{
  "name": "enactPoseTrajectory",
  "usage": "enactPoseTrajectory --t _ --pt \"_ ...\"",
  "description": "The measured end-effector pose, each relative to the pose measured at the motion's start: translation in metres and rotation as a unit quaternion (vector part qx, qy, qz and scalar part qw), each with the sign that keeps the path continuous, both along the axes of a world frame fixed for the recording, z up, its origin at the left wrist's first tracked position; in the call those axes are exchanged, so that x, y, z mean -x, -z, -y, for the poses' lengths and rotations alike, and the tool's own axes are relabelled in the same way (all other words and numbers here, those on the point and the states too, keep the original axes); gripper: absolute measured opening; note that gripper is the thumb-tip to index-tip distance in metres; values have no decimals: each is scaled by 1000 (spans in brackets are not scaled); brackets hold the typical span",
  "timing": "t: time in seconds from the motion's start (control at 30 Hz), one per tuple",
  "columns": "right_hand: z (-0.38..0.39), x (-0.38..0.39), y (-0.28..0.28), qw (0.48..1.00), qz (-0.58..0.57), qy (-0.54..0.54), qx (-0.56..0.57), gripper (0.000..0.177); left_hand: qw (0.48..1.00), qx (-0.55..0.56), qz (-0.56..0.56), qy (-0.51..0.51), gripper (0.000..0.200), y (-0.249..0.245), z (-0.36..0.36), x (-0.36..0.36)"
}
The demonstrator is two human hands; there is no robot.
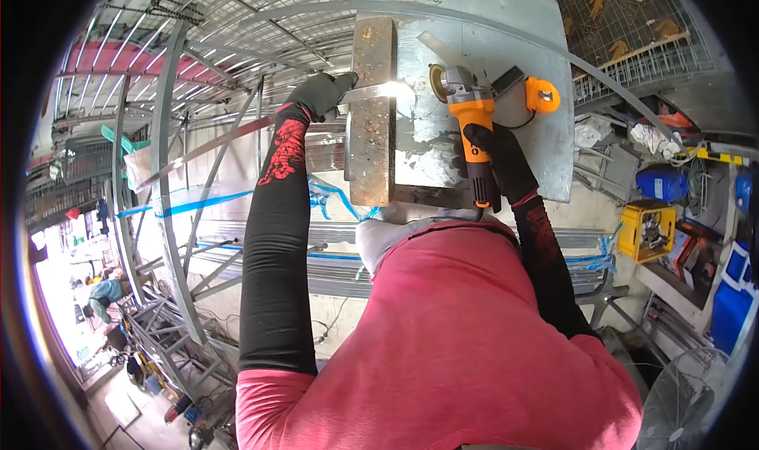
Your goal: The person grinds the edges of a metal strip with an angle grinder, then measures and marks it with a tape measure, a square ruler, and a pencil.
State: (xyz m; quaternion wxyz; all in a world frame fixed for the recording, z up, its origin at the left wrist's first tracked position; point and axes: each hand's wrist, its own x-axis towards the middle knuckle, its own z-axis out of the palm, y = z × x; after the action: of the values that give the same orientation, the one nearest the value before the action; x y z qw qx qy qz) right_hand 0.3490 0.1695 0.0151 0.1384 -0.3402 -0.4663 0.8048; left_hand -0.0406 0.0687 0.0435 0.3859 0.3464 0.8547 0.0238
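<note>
My left hand (322, 96), in a dark glove, is closed around a long flat metal bar (209, 146). The bar's near-right end rests across a rusty steel block (371, 146), where a bright white glare hides its tip. My right hand (506, 161), gloved in black, grips the body of an orange angle grinder (472, 114). The grinder's disc (437, 82) faces left, a little apart from the glare. Beneath them is a grey metal tabletop (545, 158) with worn patches. Whether the disc is spinning cannot be told.
An orange tape measure (542, 96) lies right of the grinder, near a dark flat piece (507, 80). A long metal strip (466, 21) crosses the table's far side. Steel frames (164, 134) stand left; a yellow crate (647, 230) and fan (686, 402) are right. Another person (104, 293) bends far left.
</note>
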Motion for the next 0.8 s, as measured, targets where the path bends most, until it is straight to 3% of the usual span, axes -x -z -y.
enactPoseTrajectory --t 0.17,0.37,0.47,0.57,0.63,0.73,0.8 --pt "-2 -2 0 1000 -22 -15 7 42 998 -35 -34 29 92 1 8 -3" --pt "-3 0 5 999 -20 -46 0 43 984 -80 -157 19 86 -4 20 -21" --pt "1 -3 5 990 -52 -80 -101 38 981 -91 -169 17 84 -3 23 -24" --pt "2 -1 23 991 -40 -14 -128 35 982 -94 -160 19 83 -4 22 -22" --pt "0 -1 20 999 1 -38 -5 34 984 -79 -161 16 82 -5 22 -23" --pt "1 -4 12 991 47 -81 -99 36 983 -106 -151 9 80 -5 26 -27" --pt "6 -6 0 992 58 -95 -66 36 981 -104 -163 12 79 -1 28 -28"
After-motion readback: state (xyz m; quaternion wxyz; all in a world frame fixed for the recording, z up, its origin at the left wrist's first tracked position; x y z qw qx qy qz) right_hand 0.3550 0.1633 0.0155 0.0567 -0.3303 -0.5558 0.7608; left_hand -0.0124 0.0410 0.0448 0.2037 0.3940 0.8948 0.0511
